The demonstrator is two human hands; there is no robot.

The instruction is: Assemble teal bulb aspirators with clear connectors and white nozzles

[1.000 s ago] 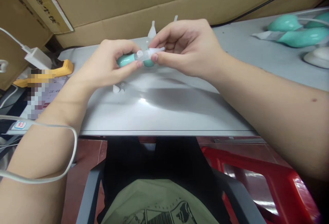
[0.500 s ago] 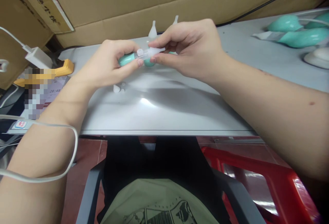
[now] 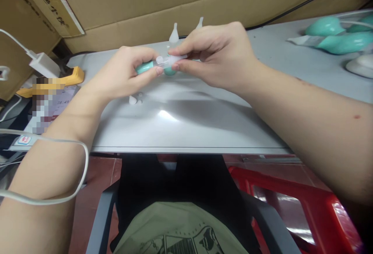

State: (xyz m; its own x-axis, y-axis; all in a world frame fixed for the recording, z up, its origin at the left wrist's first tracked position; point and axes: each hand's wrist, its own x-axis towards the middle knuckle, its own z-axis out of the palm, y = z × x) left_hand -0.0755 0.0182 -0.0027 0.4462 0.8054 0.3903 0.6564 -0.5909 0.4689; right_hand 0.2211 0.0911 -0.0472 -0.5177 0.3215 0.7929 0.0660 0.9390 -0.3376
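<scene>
My left hand (image 3: pixel 122 71) is closed around a nasal aspirator (image 3: pixel 145 67), lying sideways above the table. It has a teal bulb and a clear middle part with a small round knob on it. The thumb and fingers of my right hand (image 3: pixel 221 56) pinch its soft white nozzle (image 3: pixel 180 57), which sits against the clear part. Behind my hands stands another aspirator (image 3: pixel 169 71), its white tip (image 3: pixel 174 35) pointing up. A further white tip (image 3: pixel 200 23) shows above my right hand, its lower part mostly hidden. Small whitish pieces (image 3: pixel 133 100) lie below my left hand.
Teal bulb-shaped items (image 3: pixel 346 42) lie at the right of the grey table (image 3: pixel 192 129). Cardboard (image 3: pixel 175 1) walls the back. On the left are a white charger (image 3: pixel 43 65), a yellow tool (image 3: pixel 76 76) and a phone-like screen. A pale cable (image 3: pixel 84 160) crosses my left forearm.
My right hand has shifted slightly right and turned a little at the nozzle since the first frame. My left hand keeps its hold on the aspirator almost unmoved.
</scene>
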